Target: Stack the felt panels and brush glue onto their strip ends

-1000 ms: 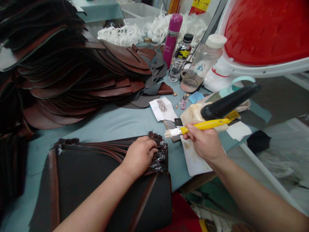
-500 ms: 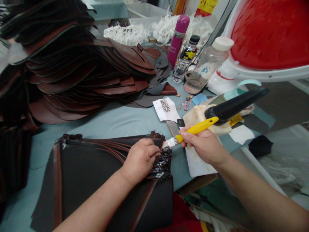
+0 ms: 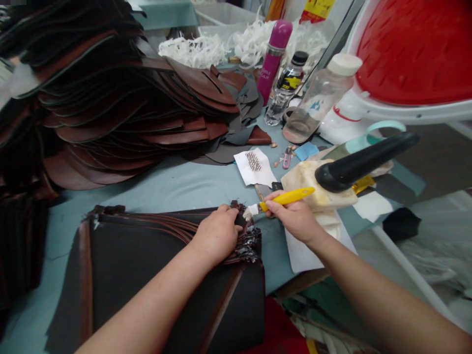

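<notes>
A yellow-handled brush (image 3: 291,197) is gripped in my right hand (image 3: 295,216), its whitish bristles touching the bundled strap ends at the upper right corner of the black leather pieces (image 3: 147,270). My left hand (image 3: 217,233) presses on the brown straps (image 3: 173,223) just left of the bristles, fingers curled on them; what the fingertips hold is hidden. White smears mark the gathered strap ends (image 3: 250,246) below the brush. To the right of my right hand, a container with a black handle (image 3: 335,174) stands on a white board (image 3: 298,253).
Large stacks of brown leather pieces (image 3: 136,113) fill the left and back. A pink flask (image 3: 273,64), a small bottle (image 3: 287,88) and a big clear jar (image 3: 319,98) stand behind. A printed paper (image 3: 254,167) lies mid-table. A red-and-white basket (image 3: 413,54) is at the upper right.
My right hand and the brush have moved left and slightly up along the strap ends, and the brush lies flatter. My left hand has shifted slightly up and left.
</notes>
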`<move>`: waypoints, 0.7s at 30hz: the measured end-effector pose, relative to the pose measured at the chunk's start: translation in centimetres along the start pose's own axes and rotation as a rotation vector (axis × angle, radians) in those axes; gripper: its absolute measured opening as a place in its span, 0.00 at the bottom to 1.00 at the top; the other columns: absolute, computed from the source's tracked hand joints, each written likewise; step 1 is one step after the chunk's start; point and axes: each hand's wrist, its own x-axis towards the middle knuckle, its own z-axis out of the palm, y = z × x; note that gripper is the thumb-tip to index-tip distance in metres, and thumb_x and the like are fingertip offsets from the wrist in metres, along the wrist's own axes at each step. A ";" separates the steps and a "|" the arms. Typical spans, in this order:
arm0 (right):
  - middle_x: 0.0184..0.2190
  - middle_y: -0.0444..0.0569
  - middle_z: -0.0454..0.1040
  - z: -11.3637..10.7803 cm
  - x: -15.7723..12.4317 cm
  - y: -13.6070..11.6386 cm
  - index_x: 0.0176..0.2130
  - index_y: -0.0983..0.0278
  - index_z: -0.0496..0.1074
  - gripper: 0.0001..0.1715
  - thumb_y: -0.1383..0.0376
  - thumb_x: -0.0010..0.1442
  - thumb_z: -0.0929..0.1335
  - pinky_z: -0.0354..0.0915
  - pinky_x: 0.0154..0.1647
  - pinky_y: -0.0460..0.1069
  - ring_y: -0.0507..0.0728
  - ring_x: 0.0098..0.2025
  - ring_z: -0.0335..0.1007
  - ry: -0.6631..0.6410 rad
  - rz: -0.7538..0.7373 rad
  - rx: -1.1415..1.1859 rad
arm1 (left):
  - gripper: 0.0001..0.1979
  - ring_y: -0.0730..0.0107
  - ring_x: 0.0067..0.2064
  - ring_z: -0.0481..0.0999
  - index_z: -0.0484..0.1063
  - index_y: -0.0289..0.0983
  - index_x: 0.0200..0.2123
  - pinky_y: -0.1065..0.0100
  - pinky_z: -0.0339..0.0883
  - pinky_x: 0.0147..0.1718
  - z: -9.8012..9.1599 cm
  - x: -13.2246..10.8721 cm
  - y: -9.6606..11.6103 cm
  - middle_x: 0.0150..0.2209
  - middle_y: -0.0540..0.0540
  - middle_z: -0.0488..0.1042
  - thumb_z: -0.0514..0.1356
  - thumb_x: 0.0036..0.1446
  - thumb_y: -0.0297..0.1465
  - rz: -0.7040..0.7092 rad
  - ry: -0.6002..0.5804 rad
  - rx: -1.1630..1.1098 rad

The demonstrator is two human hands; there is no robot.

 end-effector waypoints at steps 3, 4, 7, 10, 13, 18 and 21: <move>0.23 0.44 0.68 -0.2 0.0 0.2 0.33 0.65 0.68 0.11 0.58 0.55 0.65 0.64 0.28 0.49 0.53 0.26 0.66 0.096 -0.019 -0.001 | 0.16 0.56 0.48 0.67 0.68 0.39 0.46 0.58 0.62 0.47 0.1 0.1 -0.1 0.45 0.43 0.69 0.56 0.53 0.34 0.011 -0.005 0.108; 0.23 0.44 0.68 -0.4 -0.1 0.1 0.33 0.65 0.68 0.11 0.58 0.55 0.66 0.64 0.28 0.49 0.53 0.26 0.66 0.130 -0.023 0.011 | 0.17 0.55 0.48 0.66 0.68 0.39 0.47 0.56 0.62 0.47 0.1 0.1 -0.2 0.45 0.43 0.69 0.56 0.53 0.35 0.014 -0.006 0.131; 0.23 0.43 0.68 -0.7 -0.8 -0.1 0.33 0.64 0.68 0.11 0.58 0.56 0.66 0.63 0.27 0.48 0.52 0.25 0.66 0.147 -0.027 0.038 | 0.17 0.53 0.48 0.65 0.68 0.40 0.46 0.53 0.62 0.45 0.1 0.2 -0.3 0.45 0.43 0.69 0.55 0.54 0.37 0.006 -0.016 0.163; 0.24 0.44 0.69 -0.2 -1.1 0.1 0.33 0.65 0.68 0.11 0.59 0.56 0.65 0.63 0.29 0.49 0.53 0.26 0.67 0.071 -0.027 0.004 | 0.15 0.52 0.49 0.65 0.68 0.40 0.44 0.52 0.61 0.44 0.1 0.5 -0.3 0.44 0.43 0.69 0.56 0.53 0.37 -0.010 -0.016 0.169; 0.25 0.45 0.69 0.0 -0.8 0.2 0.33 0.65 0.68 0.12 0.58 0.55 0.65 0.64 0.31 0.50 0.54 0.27 0.68 0.121 -0.024 0.010 | 0.13 0.53 0.48 0.66 0.68 0.41 0.41 0.52 0.61 0.42 0.1 0.9 -0.3 0.42 0.44 0.69 0.57 0.51 0.37 -0.041 -0.006 0.150; 0.22 0.44 0.69 -1.3 -0.4 -0.4 0.33 0.65 0.69 0.12 0.58 0.56 0.66 0.64 0.29 0.48 0.53 0.26 0.67 0.239 -0.044 0.087 | 0.04 0.62 0.38 0.69 0.67 0.39 0.30 0.62 0.61 0.37 0.2 0.6 -0.3 0.33 0.48 0.71 0.58 0.52 0.33 0.009 0.058 0.099; 0.19 0.41 0.67 -1.5 -0.1 -0.3 0.32 0.65 0.69 0.11 0.59 0.56 0.67 0.62 0.26 0.47 0.51 0.24 0.65 0.198 0.006 0.178 | 0.04 0.68 0.33 0.69 0.67 0.39 0.27 0.68 0.60 0.34 0.6 -0.3 -0.4 0.29 0.50 0.70 0.57 0.54 0.31 0.094 0.111 0.024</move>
